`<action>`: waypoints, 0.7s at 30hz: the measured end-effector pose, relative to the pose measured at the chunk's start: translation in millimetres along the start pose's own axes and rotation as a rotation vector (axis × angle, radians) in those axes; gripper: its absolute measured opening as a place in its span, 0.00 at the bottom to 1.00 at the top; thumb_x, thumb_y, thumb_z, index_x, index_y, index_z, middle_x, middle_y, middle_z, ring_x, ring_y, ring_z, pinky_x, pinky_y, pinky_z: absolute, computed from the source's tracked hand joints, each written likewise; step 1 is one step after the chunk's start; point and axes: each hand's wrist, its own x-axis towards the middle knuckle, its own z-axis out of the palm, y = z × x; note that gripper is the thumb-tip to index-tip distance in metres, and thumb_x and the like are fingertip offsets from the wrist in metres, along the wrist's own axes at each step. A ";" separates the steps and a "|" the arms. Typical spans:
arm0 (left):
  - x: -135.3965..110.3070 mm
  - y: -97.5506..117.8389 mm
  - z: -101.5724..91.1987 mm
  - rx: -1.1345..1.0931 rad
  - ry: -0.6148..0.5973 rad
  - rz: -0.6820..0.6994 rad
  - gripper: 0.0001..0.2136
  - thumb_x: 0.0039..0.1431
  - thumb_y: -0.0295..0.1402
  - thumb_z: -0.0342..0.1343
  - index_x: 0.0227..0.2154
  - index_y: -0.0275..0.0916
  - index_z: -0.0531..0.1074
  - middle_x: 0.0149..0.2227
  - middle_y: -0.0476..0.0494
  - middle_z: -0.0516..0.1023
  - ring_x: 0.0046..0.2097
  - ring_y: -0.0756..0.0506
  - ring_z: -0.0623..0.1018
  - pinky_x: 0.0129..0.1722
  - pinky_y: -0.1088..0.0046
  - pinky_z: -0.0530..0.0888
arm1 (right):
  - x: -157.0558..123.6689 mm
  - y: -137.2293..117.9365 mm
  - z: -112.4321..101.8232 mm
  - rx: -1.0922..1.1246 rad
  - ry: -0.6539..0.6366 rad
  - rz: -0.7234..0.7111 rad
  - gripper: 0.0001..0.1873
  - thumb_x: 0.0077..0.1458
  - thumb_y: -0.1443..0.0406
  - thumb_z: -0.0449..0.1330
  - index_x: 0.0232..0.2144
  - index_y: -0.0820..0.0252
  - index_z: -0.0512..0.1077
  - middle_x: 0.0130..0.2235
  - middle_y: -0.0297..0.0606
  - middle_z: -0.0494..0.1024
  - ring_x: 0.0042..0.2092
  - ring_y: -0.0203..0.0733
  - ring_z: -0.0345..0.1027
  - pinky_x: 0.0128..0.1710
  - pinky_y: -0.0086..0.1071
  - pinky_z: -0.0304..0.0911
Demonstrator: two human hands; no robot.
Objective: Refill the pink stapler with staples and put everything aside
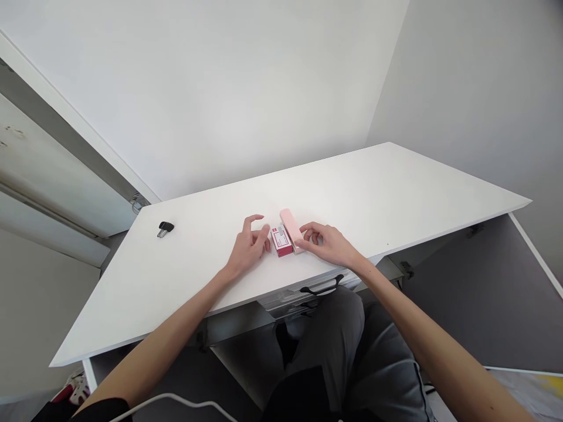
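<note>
A pink stapler (pixel 291 228) lies lengthwise near the front edge of the white desk. My right hand (pixel 328 241) is closed at its near end, thumb and fingers on its right side. Against the stapler's left side is a small red-and-white box (pixel 281 241), with a small silvery-grey piece (pixel 281 231) on its top. My left hand (pixel 250 246) is just left of the box, fingers curved and apart, holding nothing. Whether its fingertips touch the box I cannot tell.
A small black and metal tool, seemingly a staple remover (pixel 164 228), lies on the left of the desk (pixel 396 193). A drawer with a black handle (pixel 323 287) sits under the front edge, above my legs. Walls rise behind and right. A white cable (pixel 176 397) crosses at lower left.
</note>
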 end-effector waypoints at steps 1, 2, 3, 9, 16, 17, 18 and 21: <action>2.2 -4.9 -7.6 -0.017 0.006 -0.007 0.25 0.73 0.55 0.47 0.61 0.44 0.60 0.25 0.55 0.78 0.24 0.48 0.71 0.31 0.70 0.69 | -0.4 -0.3 0.5 0.009 0.002 0.002 0.26 0.63 0.42 0.63 0.50 0.54 0.76 0.37 0.34 0.83 0.36 0.43 0.72 0.40 0.38 0.67; 5.1 -10.7 -16.9 -0.019 0.022 -0.015 0.25 0.73 0.55 0.48 0.60 0.44 0.61 0.25 0.55 0.78 0.24 0.48 0.70 0.30 0.70 0.69 | -0.8 -0.9 0.9 0.019 0.005 0.003 0.26 0.64 0.43 0.62 0.51 0.53 0.76 0.37 0.34 0.83 0.36 0.43 0.72 0.41 0.39 0.67; 8.7 -17.2 -27.6 -0.009 0.042 -0.025 0.24 0.72 0.55 0.50 0.60 0.44 0.61 0.26 0.55 0.78 0.24 0.48 0.70 0.30 0.71 0.68 | -1.2 -1.6 1.2 0.029 0.011 0.003 0.25 0.64 0.43 0.62 0.52 0.53 0.75 0.38 0.34 0.83 0.37 0.43 0.73 0.42 0.39 0.68; 31.5 -50.5 -81.0 0.045 0.248 -0.149 0.17 0.67 0.47 0.55 0.52 0.43 0.68 0.27 0.54 0.77 0.26 0.49 0.69 0.34 0.70 0.69 | -1.6 -4.3 2.4 0.049 0.102 0.010 0.28 0.64 0.47 0.64 0.59 0.54 0.70 0.49 0.41 0.82 0.47 0.47 0.76 0.51 0.44 0.69; 33.4 -53.2 -77.9 0.057 0.225 -0.156 0.14 0.64 0.44 0.57 0.48 0.45 0.71 0.28 0.53 0.78 0.27 0.48 0.69 0.35 0.69 0.68 | -12.3 -27.4 42.6 0.116 0.328 0.054 0.48 0.57 0.46 0.68 0.72 0.53 0.55 0.67 0.54 0.67 0.63 0.57 0.70 0.58 0.52 0.70; 32.8 -53.0 -77.3 0.064 0.224 -0.157 0.14 0.64 0.44 0.57 0.48 0.45 0.72 0.28 0.53 0.78 0.28 0.48 0.69 0.35 0.69 0.68 | -15.0 -34.3 52.5 0.090 0.353 0.066 0.51 0.56 0.46 0.69 0.73 0.53 0.52 0.69 0.55 0.64 0.64 0.58 0.68 0.58 0.53 0.71; 32.3 -53.0 -77.2 0.072 0.226 -0.156 0.13 0.64 0.44 0.57 0.47 0.45 0.72 0.28 0.53 0.78 0.28 0.48 0.70 0.35 0.69 0.68 | -17.3 -41.2 62.1 0.055 0.372 0.079 0.53 0.56 0.48 0.69 0.74 0.53 0.50 0.70 0.55 0.63 0.65 0.59 0.67 0.57 0.54 0.72; 31.5 -53.4 -77.5 0.090 0.226 -0.148 0.13 0.64 0.44 0.56 0.47 0.45 0.72 0.28 0.53 0.78 0.28 0.47 0.70 0.35 0.69 0.67 | -19.3 -57.0 85.8 -0.082 0.430 0.103 0.53 0.55 0.53 0.69 0.74 0.52 0.47 0.70 0.55 0.61 0.68 0.62 0.63 0.58 0.56 0.72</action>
